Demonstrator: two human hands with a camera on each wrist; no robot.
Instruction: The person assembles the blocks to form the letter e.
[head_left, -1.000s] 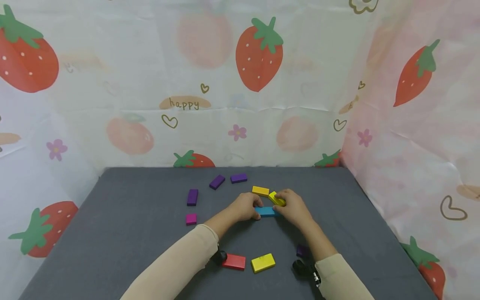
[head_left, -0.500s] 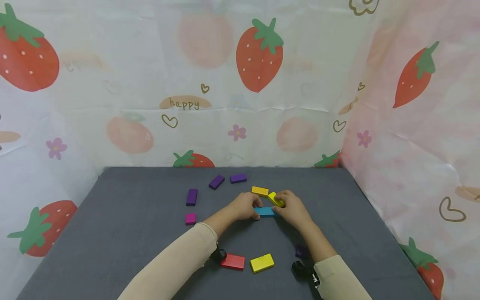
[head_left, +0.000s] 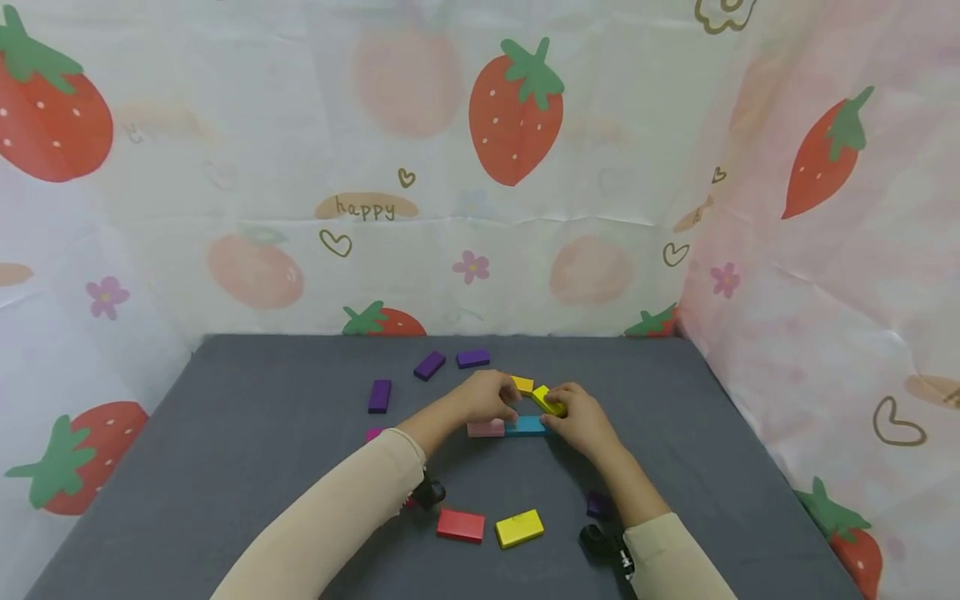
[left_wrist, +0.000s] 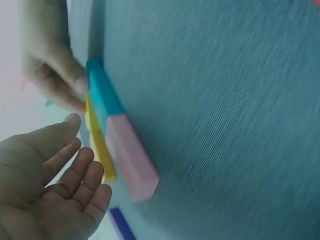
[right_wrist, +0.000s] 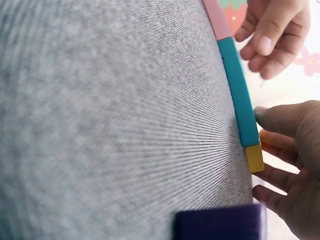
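Observation:
A light pink block (head_left: pixel 486 428) lies end to end with a blue block (head_left: pixel 526 427) on the grey cloth. My left hand (head_left: pixel 487 396) hovers just behind the pink block, its fingers loosely bent and holding nothing; the left wrist view shows its palm bare. At the blue block's right end is the thumb of my right hand (head_left: pixel 587 421). The fingers of that hand curl over a yellow block (head_left: pixel 546 400), which slants from the blue block's end back to an orange-yellow block (head_left: pixel 523 385). In the right wrist view the yellow block (right_wrist: pixel 254 159) shows beside the blue one.
Purple blocks (head_left: pixel 380 396) lie at the back left, and a magenta block (head_left: pixel 373 434) is mostly hidden by the left forearm. Nearer me are a red block (head_left: pixel 461 526), a bright yellow block (head_left: pixel 519 528) and a dark purple block (head_left: pixel 597 505) beside the right wrist.
My left hand has come away from the blue block's left end, up and slightly left, uncovering the light pink block. My right hand has stayed at the yellow and blue blocks.

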